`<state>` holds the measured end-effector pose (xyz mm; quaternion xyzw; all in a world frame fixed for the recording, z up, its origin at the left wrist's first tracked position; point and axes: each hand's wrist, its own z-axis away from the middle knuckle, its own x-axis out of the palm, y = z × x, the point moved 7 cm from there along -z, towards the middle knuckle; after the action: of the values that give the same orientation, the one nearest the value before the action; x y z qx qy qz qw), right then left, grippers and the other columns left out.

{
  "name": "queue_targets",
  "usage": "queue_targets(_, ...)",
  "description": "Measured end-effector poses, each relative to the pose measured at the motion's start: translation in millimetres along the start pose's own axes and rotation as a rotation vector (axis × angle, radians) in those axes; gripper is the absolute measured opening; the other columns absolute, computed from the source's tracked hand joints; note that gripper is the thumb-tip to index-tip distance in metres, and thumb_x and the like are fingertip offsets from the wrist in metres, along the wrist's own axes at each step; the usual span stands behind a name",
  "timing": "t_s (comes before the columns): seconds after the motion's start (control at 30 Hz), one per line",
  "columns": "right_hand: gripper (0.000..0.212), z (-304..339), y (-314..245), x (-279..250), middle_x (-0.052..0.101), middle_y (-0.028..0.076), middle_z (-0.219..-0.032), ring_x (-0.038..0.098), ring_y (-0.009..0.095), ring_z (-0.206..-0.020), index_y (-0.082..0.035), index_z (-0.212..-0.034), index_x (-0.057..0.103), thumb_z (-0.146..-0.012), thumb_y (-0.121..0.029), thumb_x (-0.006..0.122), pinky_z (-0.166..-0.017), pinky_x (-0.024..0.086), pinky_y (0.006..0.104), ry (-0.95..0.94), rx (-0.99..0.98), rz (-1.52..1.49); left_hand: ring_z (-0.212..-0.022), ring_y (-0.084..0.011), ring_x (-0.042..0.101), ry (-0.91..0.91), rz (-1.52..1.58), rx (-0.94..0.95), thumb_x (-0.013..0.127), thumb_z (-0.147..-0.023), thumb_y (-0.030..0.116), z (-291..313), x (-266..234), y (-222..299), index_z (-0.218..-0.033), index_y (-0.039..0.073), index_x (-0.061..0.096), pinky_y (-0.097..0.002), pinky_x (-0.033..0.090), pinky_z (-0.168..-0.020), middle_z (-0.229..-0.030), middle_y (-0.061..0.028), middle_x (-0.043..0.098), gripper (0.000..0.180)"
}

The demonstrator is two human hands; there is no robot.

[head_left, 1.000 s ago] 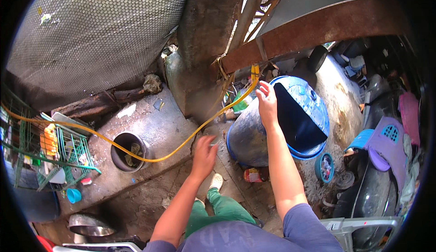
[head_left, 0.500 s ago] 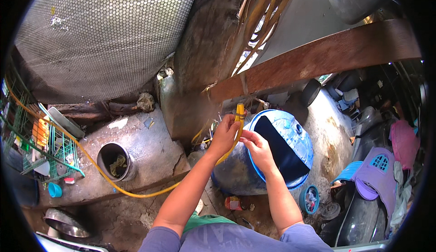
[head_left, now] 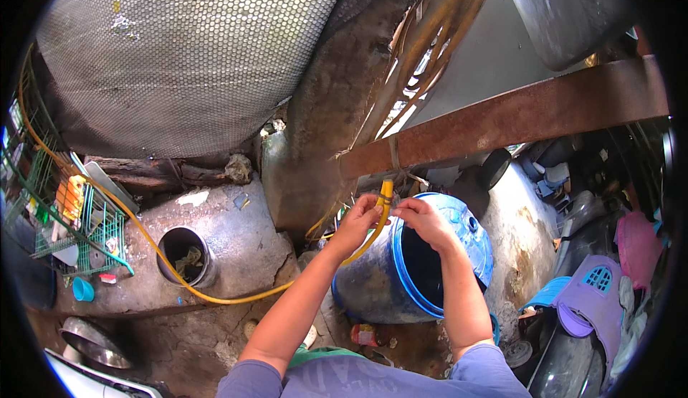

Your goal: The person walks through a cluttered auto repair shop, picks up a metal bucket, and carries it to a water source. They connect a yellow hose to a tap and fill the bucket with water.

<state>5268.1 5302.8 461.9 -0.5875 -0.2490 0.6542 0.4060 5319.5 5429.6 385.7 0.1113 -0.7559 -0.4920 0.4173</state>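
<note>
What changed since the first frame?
The left hand moved up and took hold of the yellow hose near its end; the right hand came in beside it, grip unclear. The hose's slack dips lower in view, past the dark bucket. Bucket and blue barrel stayed put.

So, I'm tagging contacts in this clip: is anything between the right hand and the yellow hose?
Nothing visible. The right hand is close beside the hose, though whether they touch is unclear. The left hand holds the hose from the other side, and the drum is below, not between.
</note>
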Motion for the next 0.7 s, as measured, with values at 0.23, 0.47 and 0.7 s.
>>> queue_targets(0.23,0.030,-21.6,-71.2,-30.7,0.068,0.017,-0.076,0.064,0.025,-0.069,0.003,-0.084,0.066,-0.092,-0.026,0.060,-0.066,0.049,0.0384,0.209,-0.176,0.358,-0.109,-0.0134,0.056,-0.068,0.038,0.180,0.055,-0.098,0.009,-6.6,14.7,-21.5,-0.123,0.007,0.047,-0.0292,0.041,-0.097,-0.113,-0.0061,0.060,0.026)
queue_targets(0.47,0.032,-60.4,-80.8,0.1,0.069,0.019,-0.087,0.067,0.037,-0.079,-0.001,-0.086,0.071,-0.090,-0.031,0.062,-0.071,0.051,0.0449,-0.077,-0.139,0.913,-0.110,-0.0132,0.057,-0.062,-0.152,0.252,0.056,-0.099,0.008,-10.8,18.9,-36.4,-0.123,0.006,0.050,-0.0310,0.045,-0.097,-0.115,-0.0052,0.061,0.025)
queue_targets(0.7,0.009,-8.4,-94.4,68.8,0.061,0.003,-0.084,0.062,0.021,-0.081,-0.014,-0.076,0.071,-0.073,-0.018,0.064,-0.068,0.045,0.0381,0.205,-0.730,1.654,-0.099,-0.0087,0.060,-0.007,-0.013,0.045,0.065,-0.092,0.007,-6.0,17.1,-45.0,-0.106,0.006,0.065,-0.0275,0.049,-0.086,-0.103,0.0017,0.066,0.013)
